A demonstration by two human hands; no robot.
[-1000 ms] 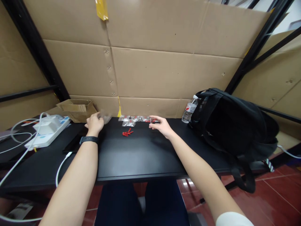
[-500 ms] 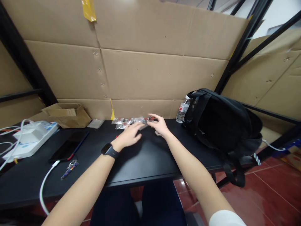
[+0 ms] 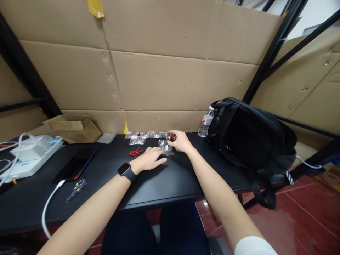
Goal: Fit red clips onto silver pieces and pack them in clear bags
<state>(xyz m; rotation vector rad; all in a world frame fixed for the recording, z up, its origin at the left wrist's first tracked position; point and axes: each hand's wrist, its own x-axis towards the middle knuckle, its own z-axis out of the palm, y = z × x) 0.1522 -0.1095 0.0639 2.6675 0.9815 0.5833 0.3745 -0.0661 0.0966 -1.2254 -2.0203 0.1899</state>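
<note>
My right hand (image 3: pixel 181 141) is closed on a small dark round item with red on it (image 3: pixel 171 136), held over the back of the desk; its exact kind is too small to make out. My left hand (image 3: pixel 151 158) lies low over the desk, fingers stretched out, its fingertips at the edge of a clear plastic bag (image 3: pixel 165 146). Behind the hands, several small bagged items with red bits (image 3: pixel 145 135) stand in a row along the cardboard. One more bagged item (image 3: pixel 137 141) lies in front of that row. Left of my left hand is a small heap of red cords (image 3: pixel 135 152).
A water bottle (image 3: pixel 206 122) and a black bag (image 3: pixel 252 138) stand at the right. To the left are a paper bag (image 3: pixel 77 129), a stack of clear bags (image 3: pixel 106 138), a phone (image 3: pixel 77 163), a keychain (image 3: pixel 76 190) and a white power strip (image 3: pixel 39 157). Cardboard (image 3: pixel 159 85) walls the back.
My left hand has drawn back slightly toward me, uncovering the red cords and the plastic bag. The right hand now shows the round item in its fingers. The view has shifted a little.
</note>
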